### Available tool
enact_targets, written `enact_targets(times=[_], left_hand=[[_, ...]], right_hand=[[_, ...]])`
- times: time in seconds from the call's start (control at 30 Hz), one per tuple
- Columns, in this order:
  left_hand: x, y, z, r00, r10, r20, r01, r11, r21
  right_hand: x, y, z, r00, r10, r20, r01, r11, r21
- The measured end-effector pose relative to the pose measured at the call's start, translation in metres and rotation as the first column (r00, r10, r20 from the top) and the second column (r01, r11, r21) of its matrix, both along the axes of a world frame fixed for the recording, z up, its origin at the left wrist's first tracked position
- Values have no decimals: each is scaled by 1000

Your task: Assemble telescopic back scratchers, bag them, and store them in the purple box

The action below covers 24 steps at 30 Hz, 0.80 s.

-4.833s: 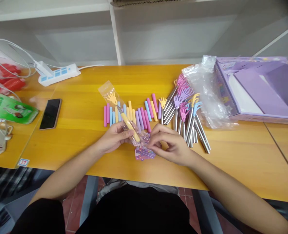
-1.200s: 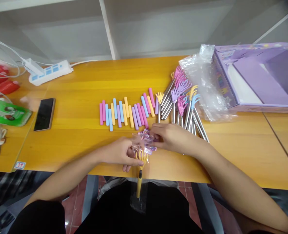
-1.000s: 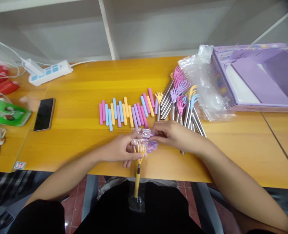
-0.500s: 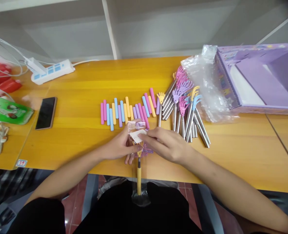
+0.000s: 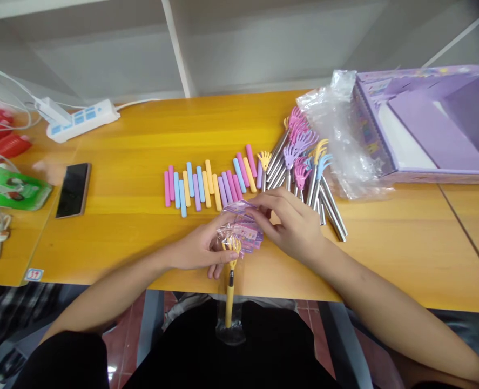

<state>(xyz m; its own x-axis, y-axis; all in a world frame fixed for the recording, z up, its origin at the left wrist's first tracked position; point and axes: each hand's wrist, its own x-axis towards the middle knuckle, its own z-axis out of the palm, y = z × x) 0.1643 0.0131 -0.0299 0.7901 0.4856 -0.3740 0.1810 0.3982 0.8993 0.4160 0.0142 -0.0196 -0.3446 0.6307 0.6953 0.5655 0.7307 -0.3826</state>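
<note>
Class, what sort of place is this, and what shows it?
Probably a workshop: loose coloured sticks and claw-headed metal rods lie on the table, and the left hand grips a bagged yellow claw stick.

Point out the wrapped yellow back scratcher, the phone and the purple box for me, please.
Yellow back scratcher (image 5: 230,300): head view, on its handle.
Phone (image 5: 73,190): head view, on the middle of its dark screen.
Purple box (image 5: 445,177): head view, on its near outer wall.
</note>
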Motion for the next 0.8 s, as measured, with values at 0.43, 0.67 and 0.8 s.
enact_targets(times=[0.43,0.67,0.8], left_hand=[[-1,3,4,997,-68,-29,68,998,7],[-1,2,3,998,-56,-12,56,998,4],[-1,1,2,999,-41,-25,41,999,5]], right_hand=[[-1,1,0,971,-98,-220,48,974,-219],[0,0,-1,969,-87,-231,17,957,-289],[1,0,1,970,-102,-219,30,950,-310]])
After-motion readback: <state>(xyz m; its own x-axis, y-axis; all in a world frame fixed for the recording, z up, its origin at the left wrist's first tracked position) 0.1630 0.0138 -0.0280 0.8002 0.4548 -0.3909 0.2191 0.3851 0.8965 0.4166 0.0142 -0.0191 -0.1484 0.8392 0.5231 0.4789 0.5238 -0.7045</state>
